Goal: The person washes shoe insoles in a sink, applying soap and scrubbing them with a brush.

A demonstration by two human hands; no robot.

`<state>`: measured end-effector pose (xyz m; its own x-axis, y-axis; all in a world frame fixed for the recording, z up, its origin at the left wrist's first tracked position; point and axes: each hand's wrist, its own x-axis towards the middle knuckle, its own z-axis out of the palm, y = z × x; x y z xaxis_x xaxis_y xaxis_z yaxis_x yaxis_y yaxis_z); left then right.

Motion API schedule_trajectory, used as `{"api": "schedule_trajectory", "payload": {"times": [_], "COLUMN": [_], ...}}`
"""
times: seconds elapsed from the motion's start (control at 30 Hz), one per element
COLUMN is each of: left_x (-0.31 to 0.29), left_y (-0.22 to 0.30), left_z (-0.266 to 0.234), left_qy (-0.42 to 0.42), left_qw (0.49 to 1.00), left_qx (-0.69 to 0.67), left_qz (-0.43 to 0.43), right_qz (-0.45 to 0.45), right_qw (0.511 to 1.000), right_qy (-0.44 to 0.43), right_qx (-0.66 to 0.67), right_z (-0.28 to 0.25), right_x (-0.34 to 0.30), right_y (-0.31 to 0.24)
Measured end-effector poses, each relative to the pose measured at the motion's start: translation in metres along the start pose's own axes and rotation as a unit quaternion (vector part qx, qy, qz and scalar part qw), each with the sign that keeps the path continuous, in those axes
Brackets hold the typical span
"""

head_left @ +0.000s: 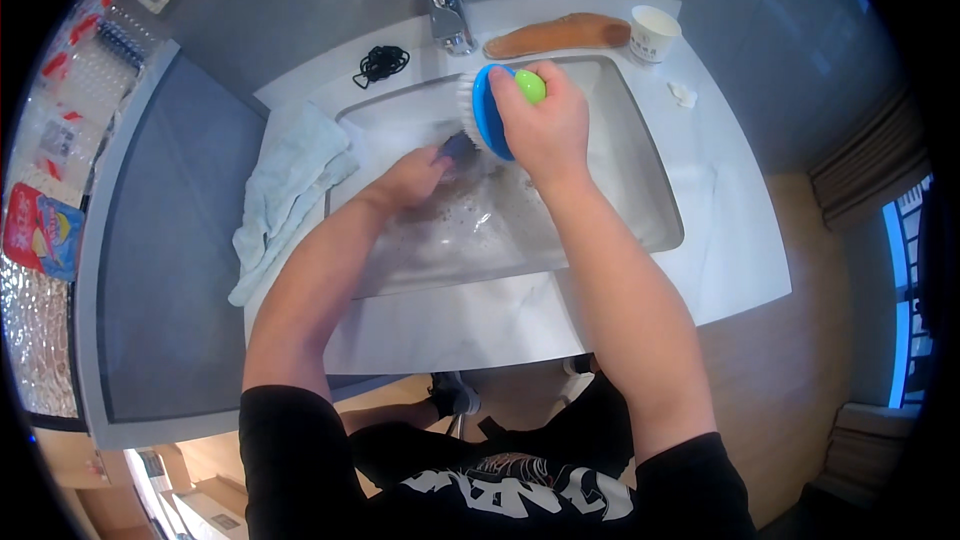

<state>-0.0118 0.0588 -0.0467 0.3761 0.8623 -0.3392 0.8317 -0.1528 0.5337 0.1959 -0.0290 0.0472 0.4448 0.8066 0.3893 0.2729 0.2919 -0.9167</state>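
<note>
My right hand [552, 125] is wrapped round the green knob of a scrub brush [488, 112] with a blue oval body. Its white bristles face left, beside a dark grey item [458, 150] in the sink. My left hand [415, 178] is closed on that item, which looks like a shoe; suds and the hand hide most of it. Cloudy, foamy water lies in the white sink [640, 175] under both hands. Behind the sink rest a brown insole [560, 35] and a bundle of black shoelaces [382, 65].
A chrome faucet [450, 15] rises at the back of the counter [735, 230]. A white paper cup [653, 35] and a crumpled white scrap [682, 94] are at the right. At the left, a pale blue towel [295, 175] hangs over the counter's edge near a grey panel [180, 250].
</note>
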Motion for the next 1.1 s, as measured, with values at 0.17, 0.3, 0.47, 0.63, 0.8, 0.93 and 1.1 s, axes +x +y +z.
{"api": "schedule_trajectory", "payload": {"times": [0.17, 0.3, 0.47, 0.63, 0.8, 0.93, 1.1], "left_x": [-0.002, 0.002, 0.031, 0.058, 0.048, 0.024, 0.035], "left_y": [-0.001, 0.022, 0.036, 0.016, 0.006, 0.04, 0.014], "left_z": [-0.003, 0.003, 0.046, 0.041, 0.04, 0.013, 0.034], "left_qy": [0.048, -0.008, -0.069, -0.126, -0.043, -0.143, -0.047], "left_qw": [0.984, 0.977, 0.995, 0.978, 0.982, 0.987, 0.987], "left_qx": [0.17, 0.211, 0.048, 0.151, 0.124, 0.05, 0.136], "left_qz": [0.032, -0.029, 0.048, 0.07, 0.134, 0.058, 0.068], "right_qz": [0.01, 0.013, -0.011, -0.005, 0.004, 0.012, -0.061], "right_qw": [1.0, 1.0, 0.999, 0.999, 0.999, 0.998, 0.996], "right_qy": [0.016, 0.004, 0.032, 0.047, 0.034, 0.054, 0.07], "right_qx": [0.006, 0.001, -0.003, 0.018, 0.029, 0.018, 0.001], "right_z": [0.0, 0.004, 0.006, 0.012, 0.013, 0.012, 0.016], "right_x": [0.003, 0.001, -0.002, -0.001, -0.002, -0.002, -0.003], "right_y": [0.005, 0.005, 0.009, 0.012, 0.013, 0.019, 0.028]}}
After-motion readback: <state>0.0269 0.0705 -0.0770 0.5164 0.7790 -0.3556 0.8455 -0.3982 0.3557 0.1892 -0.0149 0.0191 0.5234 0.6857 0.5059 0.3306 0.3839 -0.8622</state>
